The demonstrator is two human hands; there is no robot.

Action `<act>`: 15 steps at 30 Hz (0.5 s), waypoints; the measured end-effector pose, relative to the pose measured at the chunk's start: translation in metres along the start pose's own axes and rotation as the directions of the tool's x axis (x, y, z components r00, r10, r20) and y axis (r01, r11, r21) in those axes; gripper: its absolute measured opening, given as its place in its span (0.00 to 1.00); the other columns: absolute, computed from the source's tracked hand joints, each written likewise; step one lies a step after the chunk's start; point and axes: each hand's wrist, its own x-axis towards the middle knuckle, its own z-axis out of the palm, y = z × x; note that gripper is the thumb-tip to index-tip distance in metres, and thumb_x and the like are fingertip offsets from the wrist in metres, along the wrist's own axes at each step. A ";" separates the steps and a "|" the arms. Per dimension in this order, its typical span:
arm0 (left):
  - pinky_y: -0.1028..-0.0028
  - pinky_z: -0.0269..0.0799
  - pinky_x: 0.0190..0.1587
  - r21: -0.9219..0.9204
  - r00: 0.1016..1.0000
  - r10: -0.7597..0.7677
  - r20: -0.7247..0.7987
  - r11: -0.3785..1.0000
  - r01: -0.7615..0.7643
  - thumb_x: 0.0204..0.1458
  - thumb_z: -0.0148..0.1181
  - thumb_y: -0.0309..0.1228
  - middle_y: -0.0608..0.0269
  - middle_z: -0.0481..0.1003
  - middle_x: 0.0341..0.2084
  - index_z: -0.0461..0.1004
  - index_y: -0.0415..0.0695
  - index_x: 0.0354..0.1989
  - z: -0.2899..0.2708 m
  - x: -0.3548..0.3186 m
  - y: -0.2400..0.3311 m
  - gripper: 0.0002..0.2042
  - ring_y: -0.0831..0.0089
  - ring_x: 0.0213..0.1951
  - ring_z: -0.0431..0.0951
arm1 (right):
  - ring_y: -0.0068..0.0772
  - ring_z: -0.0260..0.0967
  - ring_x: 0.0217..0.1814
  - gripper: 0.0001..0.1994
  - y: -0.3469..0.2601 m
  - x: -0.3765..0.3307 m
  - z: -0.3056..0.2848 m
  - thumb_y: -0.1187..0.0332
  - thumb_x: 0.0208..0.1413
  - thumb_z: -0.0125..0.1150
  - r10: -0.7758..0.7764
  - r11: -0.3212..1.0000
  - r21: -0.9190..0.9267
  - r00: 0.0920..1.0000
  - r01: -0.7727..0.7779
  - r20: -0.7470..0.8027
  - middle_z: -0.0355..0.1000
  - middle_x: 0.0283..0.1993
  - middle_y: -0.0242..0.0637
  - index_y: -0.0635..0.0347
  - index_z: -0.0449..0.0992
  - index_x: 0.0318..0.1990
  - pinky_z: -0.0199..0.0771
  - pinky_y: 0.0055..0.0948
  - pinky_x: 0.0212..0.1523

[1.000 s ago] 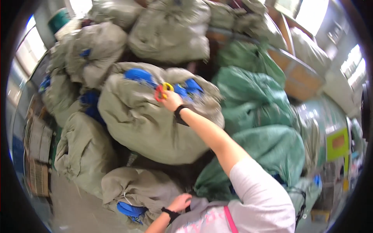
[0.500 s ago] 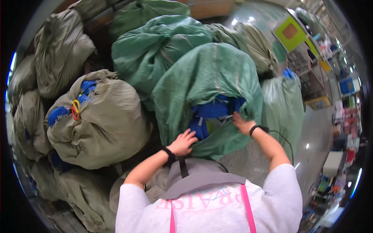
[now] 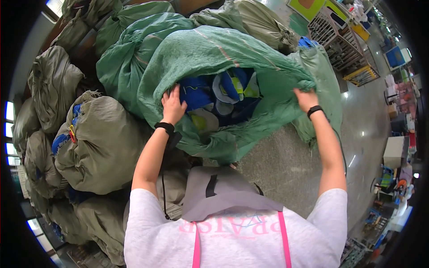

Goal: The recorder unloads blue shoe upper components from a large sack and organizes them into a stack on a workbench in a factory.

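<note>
Bulging tan sack (image 3: pixel 105 147) sits at left, blue material (image 3: pixel 59 143) showing along its upper left edge; grey-tan sacks (image 3: pixel 53 85) heap beyond, toward bright windows (image 3: pixel 9 111). Farther back, a gathered green sack (image 3: pixel 123 67); an olive sack (image 3: pixel 263 27) near the top edge. Pale green sack (image 3: pixel 328 89) at right. Grey floor (image 3: pixel 286 156) shines in spots. Upper right: slatted brown rack (image 3: pixel 342 40), lime-green panel (image 3: pixel 308 9) near it, blue box-like object (image 3: pixel 395 58) apart.
</note>
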 end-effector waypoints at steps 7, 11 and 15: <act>0.58 0.54 0.54 -0.145 0.786 0.404 0.469 0.912 -0.383 0.39 0.60 0.37 0.53 0.69 0.43 0.65 0.45 0.48 0.052 -0.060 0.064 0.25 0.56 0.53 0.62 | 0.39 0.63 0.54 0.23 -0.078 -0.013 0.026 0.72 0.44 0.48 0.049 0.941 0.338 0.995 -0.017 -0.086 0.64 0.55 0.37 0.50 0.65 0.53 0.54 0.44 0.57; 0.58 0.54 0.55 0.021 0.548 0.215 0.809 0.920 -0.392 0.35 0.64 0.50 0.54 0.70 0.43 0.64 0.40 0.50 0.105 -0.118 0.045 0.36 0.56 0.52 0.63 | 0.39 0.66 0.51 0.20 -0.109 -0.019 0.033 0.71 0.44 0.49 0.044 0.920 0.386 0.997 -0.063 0.059 0.66 0.52 0.40 0.52 0.67 0.49 0.59 0.43 0.53; 0.56 0.52 0.54 0.263 0.696 0.231 0.680 0.809 -0.526 0.32 0.66 0.45 0.59 0.74 0.39 0.69 0.41 0.47 0.131 -0.175 0.016 0.32 0.62 0.49 0.67 | 0.42 0.55 0.61 0.26 -0.154 -0.047 0.039 0.69 0.42 0.53 -0.153 0.959 0.262 0.976 0.108 0.157 0.62 0.55 0.39 0.50 0.63 0.54 0.55 0.44 0.56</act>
